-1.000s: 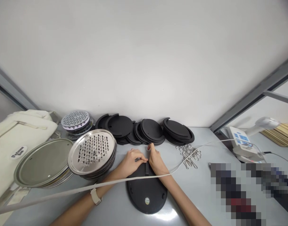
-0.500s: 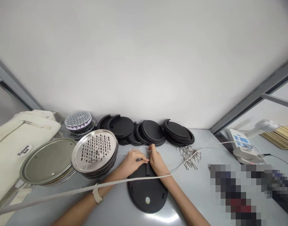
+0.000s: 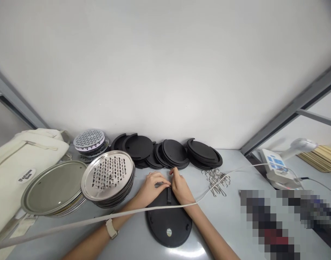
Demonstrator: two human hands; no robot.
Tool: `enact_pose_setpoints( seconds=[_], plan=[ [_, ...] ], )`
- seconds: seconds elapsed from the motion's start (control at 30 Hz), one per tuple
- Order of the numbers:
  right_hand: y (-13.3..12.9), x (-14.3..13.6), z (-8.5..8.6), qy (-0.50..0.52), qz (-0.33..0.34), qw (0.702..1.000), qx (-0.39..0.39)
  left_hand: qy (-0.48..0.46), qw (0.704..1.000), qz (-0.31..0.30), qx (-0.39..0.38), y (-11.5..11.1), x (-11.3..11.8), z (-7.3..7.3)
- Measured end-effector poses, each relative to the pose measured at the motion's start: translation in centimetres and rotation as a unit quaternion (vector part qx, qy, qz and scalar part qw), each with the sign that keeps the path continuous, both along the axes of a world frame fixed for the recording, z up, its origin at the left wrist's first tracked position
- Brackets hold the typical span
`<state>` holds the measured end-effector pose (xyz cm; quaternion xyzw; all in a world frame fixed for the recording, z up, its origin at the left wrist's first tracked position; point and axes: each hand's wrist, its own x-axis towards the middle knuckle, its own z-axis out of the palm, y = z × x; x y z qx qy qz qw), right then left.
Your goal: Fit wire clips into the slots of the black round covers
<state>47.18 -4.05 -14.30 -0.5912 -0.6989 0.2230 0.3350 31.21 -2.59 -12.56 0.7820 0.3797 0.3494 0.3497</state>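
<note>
A round black disc (image 3: 169, 220) with a small round sticker lies on the grey table in front of me. A short black strap (image 3: 169, 195) runs down from its far edge. My left hand (image 3: 151, 186) pinches at the strap's upper end, thumb and fingers together. Close against it, my right hand (image 3: 180, 186) has its fingers curled at the same far edge; what they hold is hidden. Beyond my hands lie several black discs with raised partial rims (image 3: 175, 151). Several metal hooks or clips (image 3: 216, 180) lie loose to the right of my right hand.
Left of my hands stand a stack of metal grater plates (image 3: 108, 177), a stack of olive-coloured round plates (image 3: 53, 187), and pale perforated discs (image 3: 89, 139). A cream bag (image 3: 27, 169) lies far left. A white cord (image 3: 100, 218) crosses over my forearms. A white scale (image 3: 276, 166) sits right.
The view has shifted very slightly. Both hands stay at the disc's far edge, with barely any visible movement of the fingers.
</note>
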Motion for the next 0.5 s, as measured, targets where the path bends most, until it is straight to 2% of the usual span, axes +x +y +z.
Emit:
enact_pose_setpoints(
  seconds=[0.3,0.5],
  plan=[
    [0.0,0.0,-0.1,-0.018,-0.007,1.0,0.009,-0.035,0.999,-0.027,-0.016,-0.1,-0.2,0.3],
    [0.0,0.0,-0.3,-0.029,-0.007,0.999,0.018,-0.031,0.997,-0.019,-0.073,-0.1,-0.1,1.0]
  ],
)
